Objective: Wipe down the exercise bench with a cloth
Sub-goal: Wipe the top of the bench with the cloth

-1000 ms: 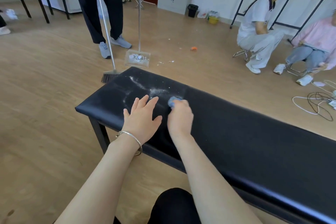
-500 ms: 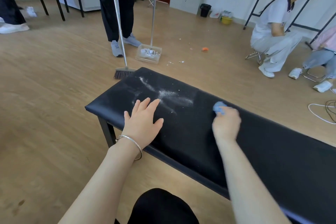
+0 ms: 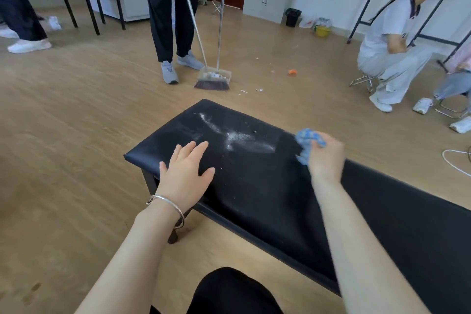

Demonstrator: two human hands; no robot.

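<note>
A long black padded bench runs from the centre to the lower right. White powder is smeared across its left end. My left hand lies flat on the bench near its left edge, fingers spread, a silver bangle on the wrist. My right hand is closed on a crumpled blue cloth at the bench's far edge, just right of the powder, blurred by motion.
Just beyond the bench a standing person holds a broom and a dustpan. A person in white crouches on a stool at the right, with another partly seen beside. White cable lies on the wooden floor.
My right hand has swept the cloth from the powder patch rightwards to the bench's far edge. My left hand has stayed flat. The person's broom has shifted towards the dustpan.
</note>
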